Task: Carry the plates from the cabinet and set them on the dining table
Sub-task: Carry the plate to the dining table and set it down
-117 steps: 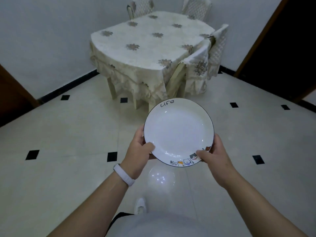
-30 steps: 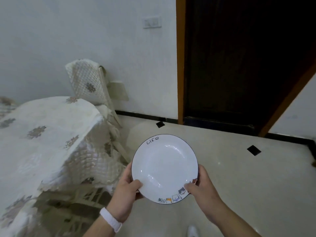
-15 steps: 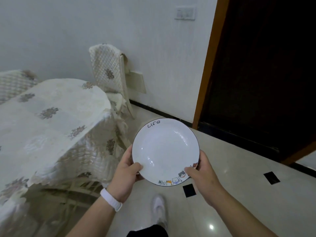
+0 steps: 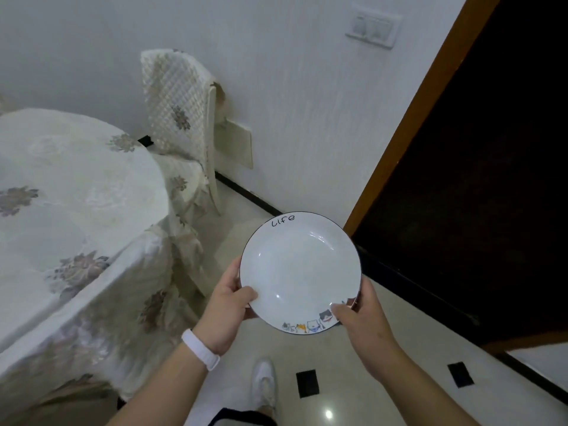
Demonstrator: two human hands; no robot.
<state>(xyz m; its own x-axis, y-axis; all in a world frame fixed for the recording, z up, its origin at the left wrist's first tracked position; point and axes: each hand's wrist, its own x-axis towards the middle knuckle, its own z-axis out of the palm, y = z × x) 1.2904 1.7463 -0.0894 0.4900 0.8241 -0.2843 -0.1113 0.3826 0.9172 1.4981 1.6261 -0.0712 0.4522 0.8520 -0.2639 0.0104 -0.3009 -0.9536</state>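
A white plate with a dark rim, the word "life" and small cartoon cats is held level in front of me. My left hand grips its left edge with the thumb on top. My right hand grips its lower right edge the same way. A second rim seems to show under the plate at its right edge. The dining table, under a cream floral cloth, stands to the left of the plate, its corner close to my left hand.
A chair with a quilted cover stands against the white wall behind the table's corner. A dark open doorway with a wooden frame fills the right side. The tiled floor lies below, with my white shoe on it.
I have walked up beside the table's right side; the table and chair now sit closer at left. Both hands keep the same hold on the plate.
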